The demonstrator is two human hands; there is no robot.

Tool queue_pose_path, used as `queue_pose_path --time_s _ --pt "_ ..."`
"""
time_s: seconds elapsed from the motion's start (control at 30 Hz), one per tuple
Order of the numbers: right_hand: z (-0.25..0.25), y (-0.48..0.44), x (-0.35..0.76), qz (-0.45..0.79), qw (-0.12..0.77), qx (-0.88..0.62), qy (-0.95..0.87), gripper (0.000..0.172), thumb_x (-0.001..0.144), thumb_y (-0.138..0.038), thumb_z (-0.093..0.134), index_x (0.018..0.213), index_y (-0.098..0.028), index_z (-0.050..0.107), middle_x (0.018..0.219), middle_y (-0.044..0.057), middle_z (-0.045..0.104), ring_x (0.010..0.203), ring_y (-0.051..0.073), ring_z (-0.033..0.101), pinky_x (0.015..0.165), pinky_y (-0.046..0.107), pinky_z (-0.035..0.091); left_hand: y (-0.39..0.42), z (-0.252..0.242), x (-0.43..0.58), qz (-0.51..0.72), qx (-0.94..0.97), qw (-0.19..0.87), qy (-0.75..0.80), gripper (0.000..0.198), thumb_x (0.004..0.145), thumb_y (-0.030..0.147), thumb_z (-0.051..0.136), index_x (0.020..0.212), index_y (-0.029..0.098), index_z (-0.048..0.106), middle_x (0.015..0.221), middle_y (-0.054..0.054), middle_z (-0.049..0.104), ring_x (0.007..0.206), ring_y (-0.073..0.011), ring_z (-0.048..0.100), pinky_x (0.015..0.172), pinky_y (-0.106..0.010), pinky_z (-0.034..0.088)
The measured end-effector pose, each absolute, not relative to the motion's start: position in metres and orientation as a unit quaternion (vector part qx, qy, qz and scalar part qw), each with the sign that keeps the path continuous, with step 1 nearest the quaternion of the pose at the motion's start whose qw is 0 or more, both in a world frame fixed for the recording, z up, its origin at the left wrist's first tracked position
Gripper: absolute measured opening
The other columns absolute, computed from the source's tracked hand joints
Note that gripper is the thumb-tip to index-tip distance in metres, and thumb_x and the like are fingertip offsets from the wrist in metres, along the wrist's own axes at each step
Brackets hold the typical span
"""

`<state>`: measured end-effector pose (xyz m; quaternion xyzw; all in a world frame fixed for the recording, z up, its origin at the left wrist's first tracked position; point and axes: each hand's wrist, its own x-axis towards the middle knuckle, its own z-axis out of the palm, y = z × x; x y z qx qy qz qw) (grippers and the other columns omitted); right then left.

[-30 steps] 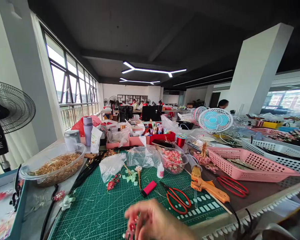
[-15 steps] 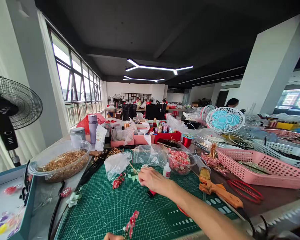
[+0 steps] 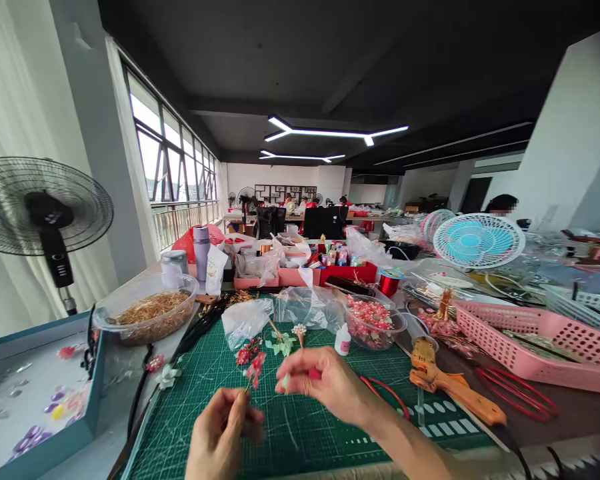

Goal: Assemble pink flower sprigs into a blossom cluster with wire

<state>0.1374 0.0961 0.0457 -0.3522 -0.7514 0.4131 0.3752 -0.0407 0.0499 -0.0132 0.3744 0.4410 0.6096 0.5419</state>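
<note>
My left hand (image 3: 223, 427) is shut on a thin stem with a red flower sprig (image 3: 253, 370), held upright above the green cutting mat (image 3: 300, 437). My right hand (image 3: 327, 383) is close to it on the right, fingers pinched on a pink lighter (image 3: 314, 375), which is mostly hidden. Just beyond my hands, a sprig with green leaves (image 3: 281, 345) and a white-beaded stem (image 3: 299, 331) lie on the mat. Red-handled scissors (image 3: 383, 393) sit partly under my right forearm.
An orange hot glue gun (image 3: 453, 390) lies to the right, by a bowl of pink beads (image 3: 373, 323) and a small white bottle (image 3: 343, 340). Further out are a pink basket (image 3: 535, 347), a bowl of straw-coloured fibres (image 3: 150, 317), a teal tray (image 3: 35, 393), and a co-worker (image 3: 503, 207).
My right hand has lifted the pink lighter off the mat. My left hand has brought the red sprig up into the middle of the view. The scene has shifted right in the frame.
</note>
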Motion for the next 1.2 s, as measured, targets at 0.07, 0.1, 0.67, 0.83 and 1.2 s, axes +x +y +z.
queue_pose_path --time_s 0.07,0.1,0.67,0.83,1.2 --pt "0.044 0.072 0.128 0.403 0.381 -0.319 -0.768 0.016 0.078 -0.035 0.069 0.078 -0.02 0.072 0.081 0.004 0.069 0.08 0.018 0.063 0.077 0.03 0.047 0.057 -0.004 -0.033 0.611 0.425 0.532 0.405 0.043 0.062 0.055 0.073 0.065 0.014 0.057 0.054 0.002 0.061 0.048 -0.0074 0.052 0.048 -0.016 0.042" --pt "0.042 0.063 0.124 0.395 0.397 -0.309 -0.769 0.014 0.076 -0.033 0.07 0.076 -0.019 0.072 0.083 0.004 0.067 0.081 0.018 0.062 0.078 0.03 0.046 0.059 -0.002 -0.028 0.608 0.429 0.532 0.404 0.043 0.064 0.054 0.072 0.065 0.014 0.057 0.053 0.004 0.057 0.049 -0.0061 0.049 0.047 -0.015 0.041" --pt "0.012 0.044 0.111 0.604 0.498 -0.37 -0.5 0.024 0.057 -0.03 0.084 0.069 -0.015 0.07 0.063 0.0 0.066 0.057 0.009 0.05 0.054 0.018 0.039 0.042 -0.008 -0.006 0.616 0.299 0.59 0.428 0.051 0.058 0.062 0.071 0.072 0.018 0.049 0.039 0.011 0.048 0.029 -0.0019 0.039 0.031 -0.01 0.026" --pt "-0.003 0.047 0.11 0.607 0.519 -0.328 -0.505 0.025 0.064 -0.036 0.081 0.07 -0.015 0.068 0.06 0.001 0.067 0.052 0.008 0.051 0.053 0.018 0.04 0.041 -0.009 -0.004 0.599 0.267 0.629 0.418 0.054 0.051 0.06 0.076 0.069 0.018 0.048 0.038 0.011 0.047 0.026 -0.0007 0.034 0.029 -0.01 0.021" --pt "-0.018 0.021 0.079 0.402 0.651 -0.417 -0.49 0.03 0.068 -0.045 0.075 0.065 -0.017 0.067 0.06 0.003 0.062 0.046 0.01 0.046 0.047 0.022 0.041 0.045 -0.018 0.003 0.69 0.137 0.596 0.387 0.048 0.055 0.05 0.078 0.076 0.021 0.047 0.036 0.014 0.048 0.031 -0.0015 0.037 0.034 -0.011 0.028"
